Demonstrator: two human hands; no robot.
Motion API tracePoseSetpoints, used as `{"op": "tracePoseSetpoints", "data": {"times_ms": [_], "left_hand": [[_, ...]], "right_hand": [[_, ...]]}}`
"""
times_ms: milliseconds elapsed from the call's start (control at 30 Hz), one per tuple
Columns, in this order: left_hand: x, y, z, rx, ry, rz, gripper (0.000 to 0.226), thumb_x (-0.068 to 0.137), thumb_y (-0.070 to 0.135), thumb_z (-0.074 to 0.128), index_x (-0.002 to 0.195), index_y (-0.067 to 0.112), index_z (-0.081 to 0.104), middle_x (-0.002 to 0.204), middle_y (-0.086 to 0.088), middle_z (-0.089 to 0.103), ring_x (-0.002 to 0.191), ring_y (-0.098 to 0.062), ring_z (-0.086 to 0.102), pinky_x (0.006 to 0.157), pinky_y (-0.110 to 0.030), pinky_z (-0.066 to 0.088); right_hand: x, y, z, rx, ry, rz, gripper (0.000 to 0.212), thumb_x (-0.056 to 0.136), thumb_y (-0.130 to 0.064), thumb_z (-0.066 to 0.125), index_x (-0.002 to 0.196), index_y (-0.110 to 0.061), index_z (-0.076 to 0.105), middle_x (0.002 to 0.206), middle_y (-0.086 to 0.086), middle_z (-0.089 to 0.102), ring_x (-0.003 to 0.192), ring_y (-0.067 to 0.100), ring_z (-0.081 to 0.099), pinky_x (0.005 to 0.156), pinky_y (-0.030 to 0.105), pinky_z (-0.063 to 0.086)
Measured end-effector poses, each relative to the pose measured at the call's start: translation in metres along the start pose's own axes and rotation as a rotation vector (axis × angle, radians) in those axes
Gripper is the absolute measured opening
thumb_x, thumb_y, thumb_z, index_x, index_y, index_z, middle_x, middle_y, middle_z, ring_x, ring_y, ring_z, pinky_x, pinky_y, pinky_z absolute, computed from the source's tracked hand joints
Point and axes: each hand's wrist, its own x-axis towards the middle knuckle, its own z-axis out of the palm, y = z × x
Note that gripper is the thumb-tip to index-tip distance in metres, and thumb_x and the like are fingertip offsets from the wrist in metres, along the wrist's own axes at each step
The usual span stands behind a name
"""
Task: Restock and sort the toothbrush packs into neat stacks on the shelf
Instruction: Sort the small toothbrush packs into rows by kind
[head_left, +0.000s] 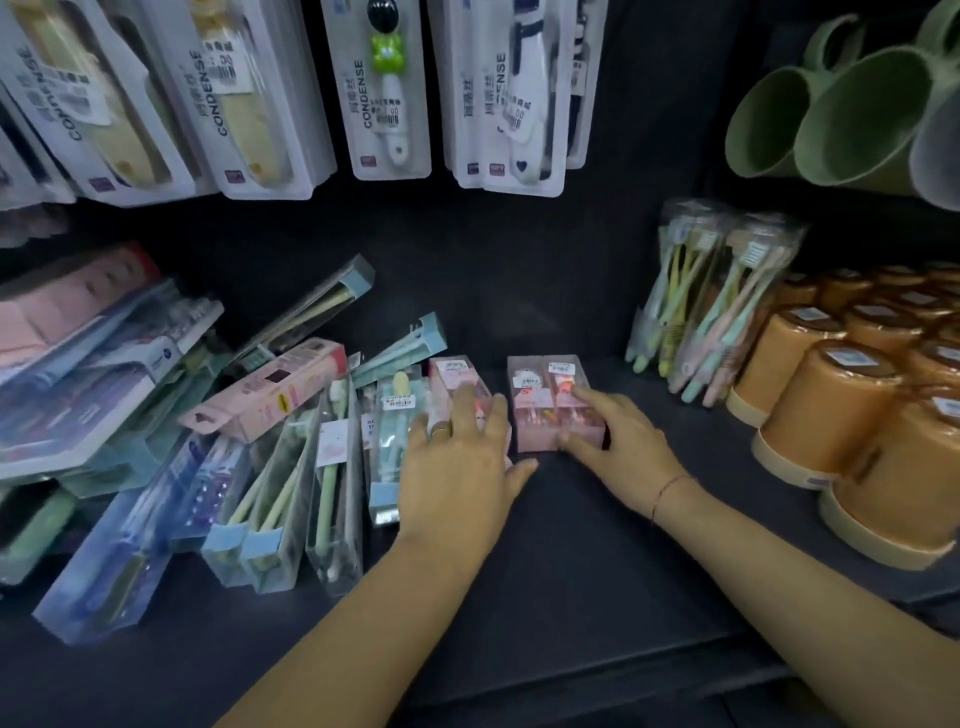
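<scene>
While the left hand (457, 457) and right hand (623, 441) lie flat and loose on pink packs (530, 410) at the middle of the shelf (571, 545), they likely nudge them into line.

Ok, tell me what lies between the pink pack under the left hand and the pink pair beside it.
Head view: just a narrow strip of bare dark shelf, with the left hand reaching over its near end.

Dim, dark shelf (571, 545) against a black back panel (519, 260).
</scene>
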Motion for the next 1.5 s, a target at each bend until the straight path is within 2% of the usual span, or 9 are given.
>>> {"op": "tracePoseSetpoints", "data": {"times_ms": [167,467,633,800,967,1100,1267,1367,1500], "left_hand": [[-0.009,-0.004,0.01,-0.088,0.2,0.108,0.063,0.061,0.058,0.083,0.109,0.018,0.073,0.122,-0.008,0.069,0.062,-0.021,0.069,0.061,-0.031,0.056],[-0.027,-0.001,0.004,-0.248,0.293,0.021,0.066,0.055,0.06,0.084,0.097,0.013,0.065,0.102,0.0,0.067,0.063,-0.017,0.066,0.075,-0.035,0.055],[-0.03,-0.007,-0.006,-0.52,0.404,-0.067,0.028,0.071,0.016,0.081,0.088,0.013,0.059,0.086,-0.001,0.062,0.067,-0.024,0.061,0.064,-0.033,0.048],[-0.049,-0.028,-0.032,-1.209,0.239,-0.126,0.022,0.088,0.008,0.067,0.097,0.026,0.06,0.106,0.015,0.063,0.092,-0.003,0.059,0.075,-0.019,0.048],[-0.051,-0.027,-0.046,-1.548,-0.052,-0.11,0.02,0.093,0.008,0.064,0.097,0.027,0.062,0.108,0.015,0.068,0.089,-0.005,0.062,0.076,-0.023,0.051],[-0.041,-0.009,-0.039,-1.297,-0.055,-0.052,0.038,0.094,0.024,0.063,0.128,0.036,0.049,0.132,0.021,0.051,0.121,0.007,0.047,0.1,-0.023,0.042],[-0.015,0.034,-0.016,-0.718,-0.19,0.105,0.068,0.1,0.046,0.047,0.156,0.027,0.013,0.165,-0.001,0.005,0.151,-0.017,0.004,0.122,-0.032,0.005],[-0.004,0.055,-0.003,-0.618,-0.249,0.123,0.069,0.1,0.05,0.043,0.157,0.029,0.011,0.165,-0.004,-0.003,0.151,-0.024,0.0,0.122,-0.036,0.004],[0.006,0.061,0.014,-0.615,-0.238,0.004,0.067,0.1,0.05,0.043,0.156,0.025,0.016,0.165,-0.006,-0.001,0.15,-0.03,0.0,0.122,-0.04,0.007]], "right_hand": [[0.004,0.001,0.004,-0.075,-0.119,-0.205,0.064,0.092,-0.04,0.061,0.145,-0.05,0.026,0.162,-0.006,0.007,0.148,0.02,0.017,0.12,0.046,0.019],[-0.031,-0.01,-0.011,-0.179,-0.092,-0.197,0.055,0.097,-0.041,0.054,0.144,-0.048,0.026,0.16,-0.015,0.013,0.148,0.006,-0.003,0.117,0.033,-0.012],[-0.051,-0.019,-0.022,0.129,-0.045,-0.258,0.064,0.092,-0.031,0.064,0.137,-0.053,0.024,0.158,-0.007,0.023,0.148,0.01,0.012,0.122,0.045,0.014],[-0.055,-0.037,-0.039,0.379,-0.111,-0.287,0.078,0.084,-0.022,0.072,0.142,-0.043,0.024,0.152,-0.014,0.027,0.134,-0.01,0.031,0.109,0.01,0.028],[-0.058,-0.043,-0.063,0.456,-0.293,-0.256,0.056,0.077,-0.031,0.071,0.131,-0.034,0.054,0.131,-0.012,0.058,0.119,-0.003,0.054,0.093,0.01,0.043],[-0.064,-0.024,-0.072,0.401,0.055,-0.197,0.027,0.087,-0.014,0.069,0.113,-0.021,0.068,0.119,-0.005,0.065,0.104,-0.002,0.058,0.088,0.004,0.04],[-0.046,0.008,-0.05,0.317,0.591,0.236,0.038,0.1,-0.015,0.049,0.138,-0.013,0.052,0.138,0.011,0.041,0.124,0.025,0.046,0.112,0.033,0.031],[-0.029,0.019,-0.035,0.156,0.387,0.22,0.042,0.1,-0.012,0.046,0.142,-0.013,0.048,0.145,0.022,0.034,0.134,0.037,0.037,0.114,0.034,0.026],[-0.016,0.028,-0.032,0.107,-0.015,0.028,0.047,0.096,-0.015,0.058,0.142,-0.02,0.047,0.146,0.009,0.036,0.136,0.021,0.037,0.111,0.021,0.025]]}}
